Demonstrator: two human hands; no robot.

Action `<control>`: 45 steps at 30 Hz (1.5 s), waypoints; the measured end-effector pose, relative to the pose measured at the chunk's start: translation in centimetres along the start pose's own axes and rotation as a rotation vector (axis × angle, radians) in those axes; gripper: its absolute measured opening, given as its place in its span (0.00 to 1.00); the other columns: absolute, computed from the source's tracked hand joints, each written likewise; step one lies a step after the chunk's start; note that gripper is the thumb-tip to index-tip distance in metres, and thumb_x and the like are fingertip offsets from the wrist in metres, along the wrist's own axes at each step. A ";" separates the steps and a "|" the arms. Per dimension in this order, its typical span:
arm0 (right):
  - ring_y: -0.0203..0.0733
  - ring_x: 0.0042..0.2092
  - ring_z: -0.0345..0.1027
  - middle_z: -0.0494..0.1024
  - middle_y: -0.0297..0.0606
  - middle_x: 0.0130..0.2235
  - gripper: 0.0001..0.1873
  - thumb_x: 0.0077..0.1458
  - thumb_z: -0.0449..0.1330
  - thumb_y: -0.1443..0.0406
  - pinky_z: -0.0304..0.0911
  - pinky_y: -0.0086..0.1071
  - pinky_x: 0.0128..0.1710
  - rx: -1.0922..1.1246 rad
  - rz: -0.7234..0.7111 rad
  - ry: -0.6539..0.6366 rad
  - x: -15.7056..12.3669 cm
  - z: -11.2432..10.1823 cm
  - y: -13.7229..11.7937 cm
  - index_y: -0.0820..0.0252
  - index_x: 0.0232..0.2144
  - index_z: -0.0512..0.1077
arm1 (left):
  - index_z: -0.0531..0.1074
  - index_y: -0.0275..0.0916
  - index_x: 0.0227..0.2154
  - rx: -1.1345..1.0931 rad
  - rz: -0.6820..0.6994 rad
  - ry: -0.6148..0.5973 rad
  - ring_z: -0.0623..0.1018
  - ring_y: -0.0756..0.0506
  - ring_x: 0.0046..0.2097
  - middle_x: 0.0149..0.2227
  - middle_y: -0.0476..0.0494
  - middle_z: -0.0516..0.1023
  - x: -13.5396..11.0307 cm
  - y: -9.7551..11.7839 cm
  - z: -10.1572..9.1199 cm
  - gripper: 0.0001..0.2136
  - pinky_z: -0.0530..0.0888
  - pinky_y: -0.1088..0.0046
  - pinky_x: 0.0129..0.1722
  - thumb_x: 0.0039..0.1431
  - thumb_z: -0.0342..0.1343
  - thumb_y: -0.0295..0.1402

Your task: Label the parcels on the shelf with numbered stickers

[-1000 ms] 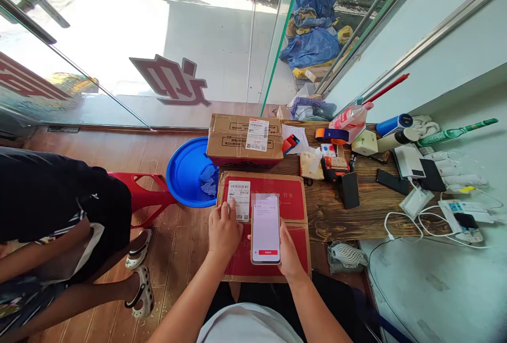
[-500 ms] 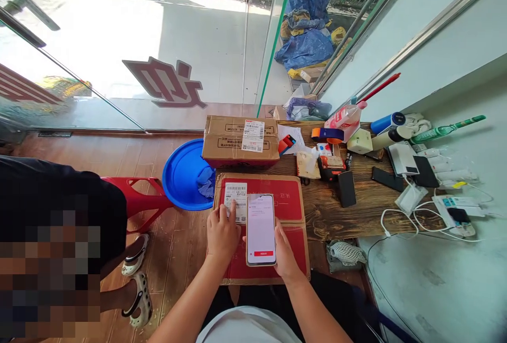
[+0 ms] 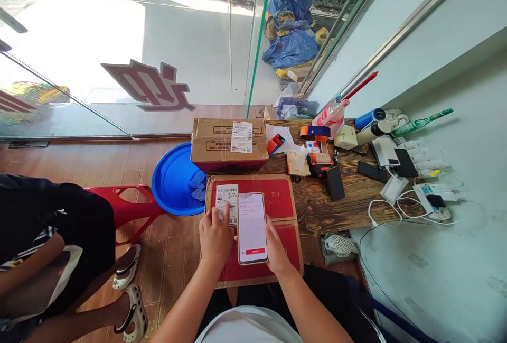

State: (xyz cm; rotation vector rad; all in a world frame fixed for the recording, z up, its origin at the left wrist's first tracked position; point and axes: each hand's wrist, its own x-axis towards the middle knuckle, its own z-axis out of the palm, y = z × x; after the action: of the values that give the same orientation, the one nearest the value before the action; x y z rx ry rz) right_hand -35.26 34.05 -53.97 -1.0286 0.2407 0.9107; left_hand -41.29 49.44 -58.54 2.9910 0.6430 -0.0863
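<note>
My right hand (image 3: 278, 248) grips a smartphone (image 3: 253, 229) along its right edge, with the lit screen facing up. The screen is mostly white, with a red button near the bottom. Against the phone's left side, my left hand (image 3: 216, 234) rests on the red carton (image 3: 283, 237) with its fingers apart and nothing in them. Its index fingertip lies over the white shipping label (image 3: 227, 195), whose lower part the hand and phone partly cover. Behind this carton stands a brown cardboard box (image 3: 202, 145) with another shipping label (image 3: 241, 137).
A wooden table (image 3: 317, 213) carries a black phone (image 3: 336, 183), a tape dispenser (image 3: 320, 166), a pink bottle (image 3: 330, 116) and white cables (image 3: 400, 208). A blue basin (image 3: 168, 184) and a red stool (image 3: 134, 211) stand left. A seated person (image 3: 85, 216) is at far left.
The view has swung slightly right, so everything sits further left in the picture. My hands keep the same places on the phone and the label. The person at left is no longer blurred out.
</note>
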 end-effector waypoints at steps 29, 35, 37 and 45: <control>0.57 0.61 0.67 0.67 0.45 0.64 0.49 0.45 0.73 0.64 0.61 0.57 0.61 -0.047 -0.038 -0.179 -1.1 2.0 -2.6 0.47 0.64 0.53 | 0.63 0.43 0.64 0.081 -0.082 -0.182 0.73 0.39 0.38 0.41 0.32 0.71 3.4 2.1 -1.2 0.28 0.71 0.59 0.37 0.63 0.40 0.20; 0.55 0.62 0.65 0.63 0.46 0.65 0.47 0.49 0.70 0.65 0.59 0.57 0.62 -0.109 -0.047 -0.222 -1.2 1.5 -2.7 0.48 0.65 0.51 | 0.65 0.43 0.63 0.085 -0.068 -0.173 0.72 0.39 0.37 0.40 0.32 0.71 3.4 2.0 -1.3 0.27 0.71 0.59 0.36 0.63 0.39 0.20; 0.54 0.62 0.65 0.62 0.46 0.66 0.47 0.51 0.69 0.65 0.57 0.58 0.63 -0.116 -0.050 -0.228 -1.2 1.4 -2.6 0.47 0.66 0.49 | 0.65 0.43 0.63 0.100 -0.069 -0.178 0.72 0.39 0.37 0.40 0.31 0.72 3.5 2.1 -1.4 0.28 0.71 0.59 0.36 0.63 0.36 0.19; 0.53 0.63 0.65 0.62 0.46 0.66 0.47 0.51 0.69 0.66 0.57 0.57 0.63 -0.122 -0.045 -0.234 -1.4 1.5 -2.8 0.47 0.66 0.48 | 0.62 0.44 0.64 0.123 -0.079 -0.192 0.73 0.39 0.37 0.41 0.31 0.72 3.6 2.5 -1.6 0.28 0.71 0.59 0.37 0.64 0.37 0.20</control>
State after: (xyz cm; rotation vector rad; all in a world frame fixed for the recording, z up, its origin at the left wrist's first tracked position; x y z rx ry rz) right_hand -34.38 33.93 -50.58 -1.0246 -0.0342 1.0053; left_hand -36.92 48.82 -57.01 3.0205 0.7577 -0.4268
